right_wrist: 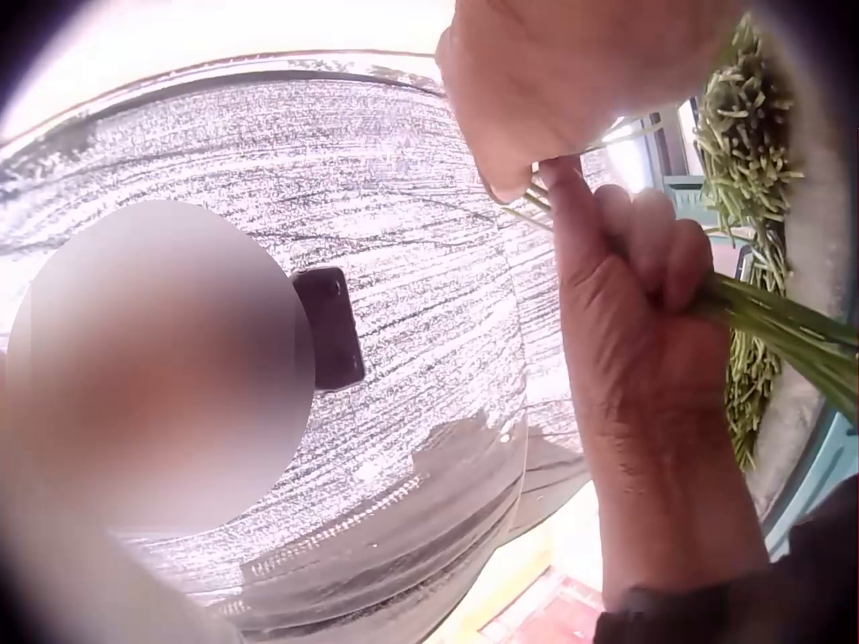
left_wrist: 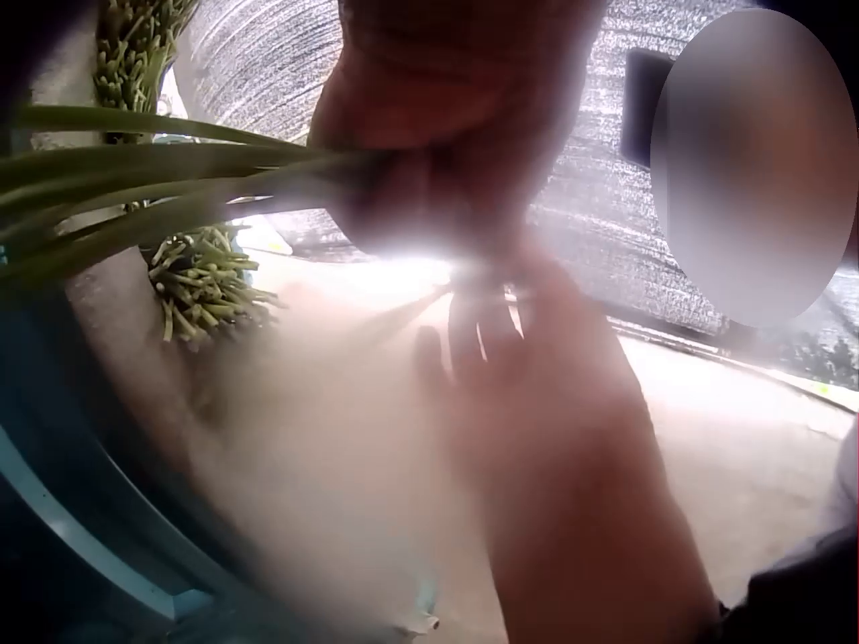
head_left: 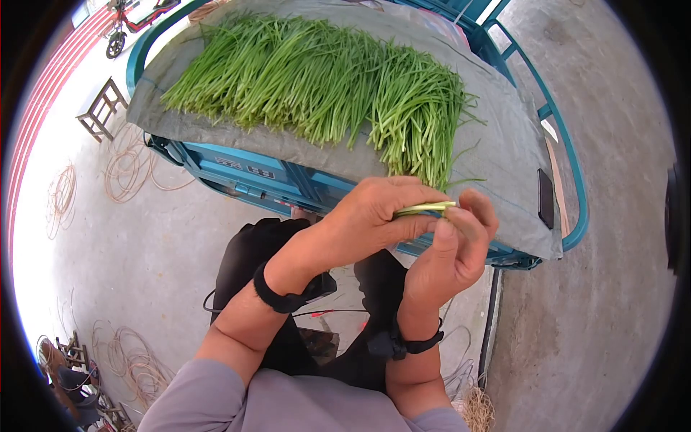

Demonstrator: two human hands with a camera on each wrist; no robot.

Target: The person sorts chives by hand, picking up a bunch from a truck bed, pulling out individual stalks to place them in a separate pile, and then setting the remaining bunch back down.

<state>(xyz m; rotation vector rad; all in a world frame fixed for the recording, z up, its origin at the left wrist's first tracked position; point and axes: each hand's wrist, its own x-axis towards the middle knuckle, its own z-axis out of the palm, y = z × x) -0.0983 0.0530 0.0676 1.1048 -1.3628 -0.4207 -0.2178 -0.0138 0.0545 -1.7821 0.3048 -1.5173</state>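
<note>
Several thin green stalks [head_left: 425, 208] with pale ends lie in the left hand [head_left: 367, 219], whose thumb and fingers grip them. At those pale ends the right hand [head_left: 453, 252] pinches with curled thumb and fingers. In the right wrist view, the left hand [right_wrist: 644, 289] is closed round the stalks [right_wrist: 792, 333], and the right hand [right_wrist: 591, 74] meets their cut ends. Long leaves [left_wrist: 148, 175] trail from the left hand [left_wrist: 457, 121] in its own wrist view; the right hand [left_wrist: 550, 403] is hazy there. A wide pile of green stalks [head_left: 309, 79] lies beyond the hands.
The pile rests on a grey sheet [head_left: 497, 155] over a blue cart bed with a rail [head_left: 568, 151]. A dark phone [head_left: 546, 198] lies on the sheet at the right. A stool [head_left: 103, 109] and coils of cord [head_left: 133, 162] are on the floor at the left.
</note>
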